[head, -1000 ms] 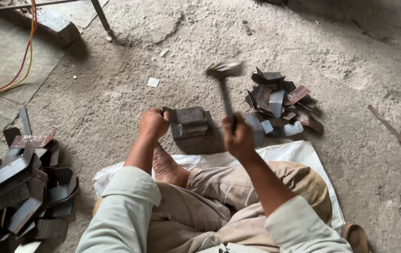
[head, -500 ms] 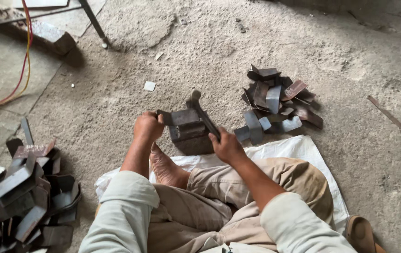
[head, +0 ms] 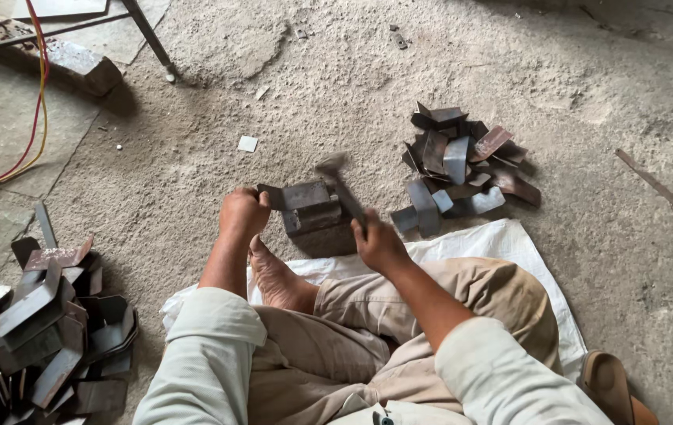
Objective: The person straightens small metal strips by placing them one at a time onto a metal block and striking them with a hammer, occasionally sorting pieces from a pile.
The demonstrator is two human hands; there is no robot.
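- Two hands busy: left hand pinches a flat steel piece against the block, fingers closed on it; right hand fisted round the hammer handle.
- Hammer head blurred, just above the block's top, at 12 o'clock from the right hand.
- Step, as I judge: hammering the piece to shape on the block; mid-swing. Next move calls for a square hit with the left fingers kept off the strike spot.
- Block: dark, chunky, stepped steel, sits on the floor at 12 o'clock from the bare foot.
- Bent pieces pile at 3 o'clock from the block: rusty, angular, brown-grey.
- Bigger pile at 8 o'clock: flat-bent strips, dull grey.
- White sack under the legs, woven; floor gritty, sandy concrete.
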